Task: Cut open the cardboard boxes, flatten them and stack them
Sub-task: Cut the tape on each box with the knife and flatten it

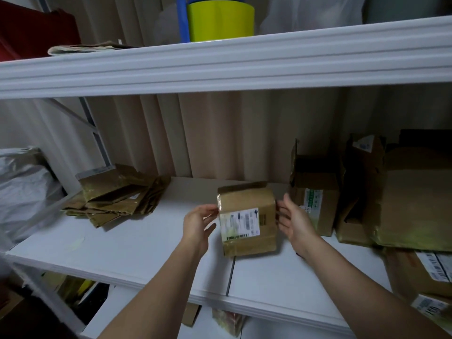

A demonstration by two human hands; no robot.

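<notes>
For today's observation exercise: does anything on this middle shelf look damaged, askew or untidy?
Yes. The pile of flattened boxes at the shelf's left is fanned out unevenly, its pieces at different angles. The opened boxes on the right have torn, crumpled flaps. The small box between the hands looks intact.

A yellow-green container [220, 20] with a blue handle [183, 19] stands on the upper white shelf [220, 62], high above the fingers; crumpled grey plastic [22, 189] lies far left of them.
</notes>
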